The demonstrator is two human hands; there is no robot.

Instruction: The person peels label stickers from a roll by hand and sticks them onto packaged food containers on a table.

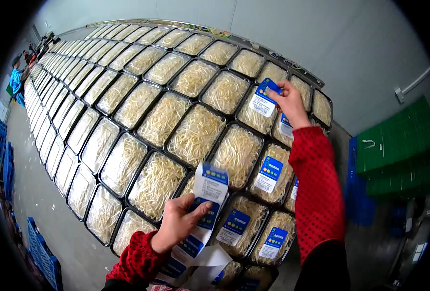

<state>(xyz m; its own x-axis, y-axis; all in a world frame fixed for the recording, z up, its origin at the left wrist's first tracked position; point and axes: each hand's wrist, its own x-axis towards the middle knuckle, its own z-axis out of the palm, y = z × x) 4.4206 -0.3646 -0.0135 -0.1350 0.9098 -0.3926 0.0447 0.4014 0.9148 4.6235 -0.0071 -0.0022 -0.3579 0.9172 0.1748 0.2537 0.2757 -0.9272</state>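
My left hand [180, 222] is closed on a strip of blue-and-white labels [212, 183], thumb on top; the strip's lower part curls down near my body. Farther up, my right hand [291, 103] pinches a single label [264, 98] by its blue upper end. That label lies over or just above a film-covered black tray of bean sprouts [254, 121]; whether it touches the film I cannot tell. Nearby trays carry the same label, including a labelled tray [272, 173] below my right hand and another labelled tray [239, 224] to the right of the strip.
Rows of unlabelled bean sprout trays [195, 135] stretch far to the left. A person in blue [17, 82] stands at the far left side. Green stacked crates [394, 150] stand at the right, beside a blue pallet [356, 186]. Another blue pallet [43, 252] is at lower left.
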